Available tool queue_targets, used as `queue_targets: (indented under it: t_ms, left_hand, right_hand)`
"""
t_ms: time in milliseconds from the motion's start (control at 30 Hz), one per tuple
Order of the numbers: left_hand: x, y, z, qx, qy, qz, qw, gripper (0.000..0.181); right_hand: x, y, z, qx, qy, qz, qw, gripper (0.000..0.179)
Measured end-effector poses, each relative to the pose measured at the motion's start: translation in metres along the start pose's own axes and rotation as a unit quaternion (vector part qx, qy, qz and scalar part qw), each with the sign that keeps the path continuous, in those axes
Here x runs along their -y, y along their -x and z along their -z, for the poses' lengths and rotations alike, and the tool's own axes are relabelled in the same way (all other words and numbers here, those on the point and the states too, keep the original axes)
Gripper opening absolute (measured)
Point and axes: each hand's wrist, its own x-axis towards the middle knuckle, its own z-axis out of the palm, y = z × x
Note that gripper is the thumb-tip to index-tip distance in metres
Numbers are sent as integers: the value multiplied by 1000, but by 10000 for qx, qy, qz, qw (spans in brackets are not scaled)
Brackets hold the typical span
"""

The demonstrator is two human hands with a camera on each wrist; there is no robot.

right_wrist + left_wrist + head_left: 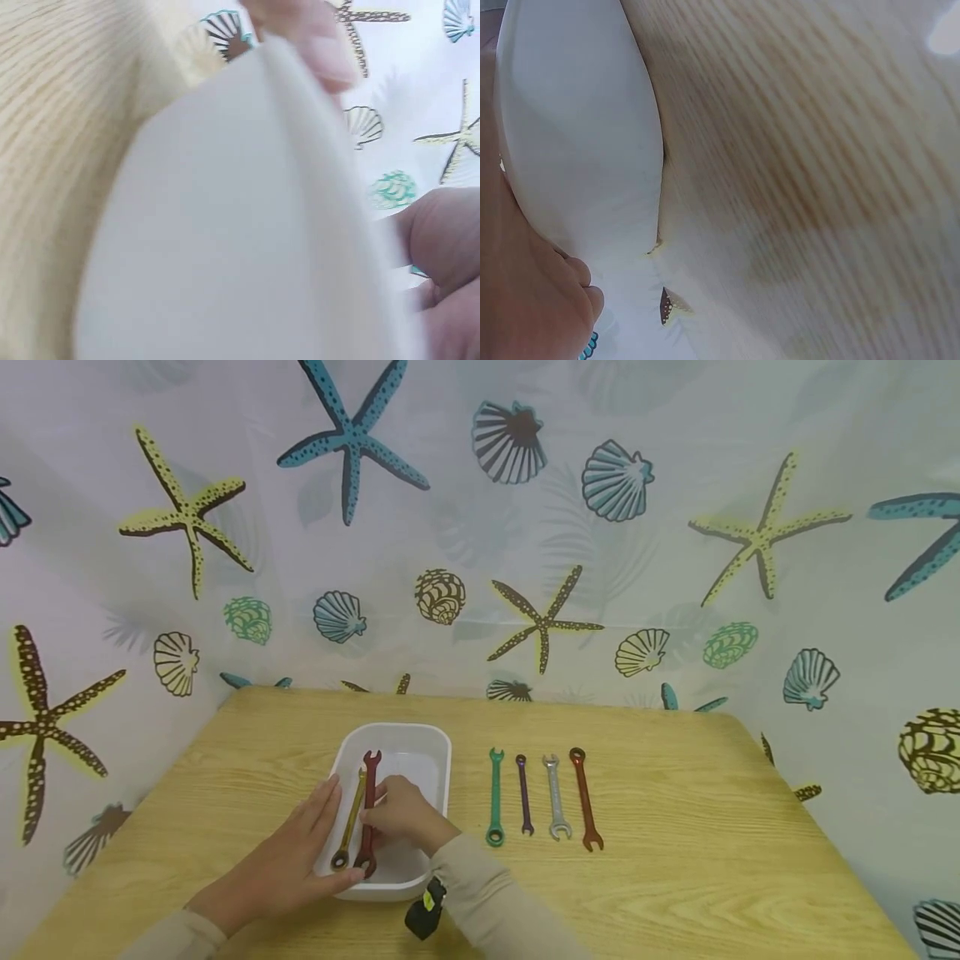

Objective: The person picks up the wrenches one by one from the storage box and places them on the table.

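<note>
A white plastic tray stands on the table, left of centre. Inside it, my right hand pinches a dark red combination wrench near its middle. The wrench lies lengthwise, its open end pointing away. To its left, a gold combination wrench leans in the tray. My left hand rests along the tray's left side with fingers straight and its thumb by the near rim. In the left wrist view, that hand lies against the white wall. The right wrist view is mostly tray wall, hiding the grip.
Right of the tray, a green wrench, a purple wrench, a silver wrench and an orange-red wrench lie in a row on the wooden table. A patterned curtain surrounds the table's back and sides.
</note>
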Motion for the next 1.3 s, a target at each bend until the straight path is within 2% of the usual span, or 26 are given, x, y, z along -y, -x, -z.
queue_targets:
  t_ms: [100, 233, 467, 600, 900, 1100, 1300]
  left_hand:
    - [1, 0, 0, 22, 0, 42, 10000, 106]
    - [1, 0, 0, 134, 4, 155, 9998, 107]
    - [0, 1, 0, 283, 109, 330, 9990, 109]
    - [0, 1, 1, 260, 118, 292, 9992, 108]
    - [-1, 0, 2, 135, -1, 191, 9997, 108]
    - [0, 0, 3, 146, -7, 173, 9997, 107]
    - [1, 0, 3, 207, 33, 204, 9996, 107]
  right_hand:
    - [4, 2, 12, 82, -375, -23, 9993, 16]
    - [6, 6, 35, 126, -453, -26, 9989, 19]
    - [-4, 24, 95, 9, -391, 171, 9991, 30]
    - [-18, 37, 134, -197, -214, 215, 9993, 35]
    - [-61, 65, 209, -894, 348, -330, 9948, 33]
    - [-94, 79, 240, -1085, 518, -559, 9912, 33]
    - [-115, 88, 258, -1156, 584, -729, 9889, 37]
